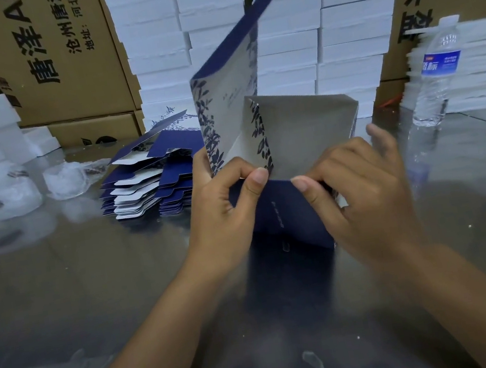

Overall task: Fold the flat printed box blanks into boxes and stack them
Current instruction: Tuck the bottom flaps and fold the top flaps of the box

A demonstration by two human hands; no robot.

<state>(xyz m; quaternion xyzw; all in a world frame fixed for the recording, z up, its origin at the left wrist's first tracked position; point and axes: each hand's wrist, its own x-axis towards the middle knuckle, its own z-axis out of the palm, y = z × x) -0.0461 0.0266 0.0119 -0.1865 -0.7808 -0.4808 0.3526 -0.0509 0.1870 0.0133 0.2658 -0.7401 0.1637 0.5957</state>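
Head view: the left hand (223, 209) pinches the near left corner of a half-folded box (303, 133) with thumb and curled fingers. The right hand (364, 196) pinches the near right edge, its fingers also curled. Between them the box stands on the table (85, 282), with its lid tilted up. Just left of the grip, blanks (152, 182) lie in a pile. Far to the right stands a bottle (437, 73). Behind the grip are foam stacks (350, 23).
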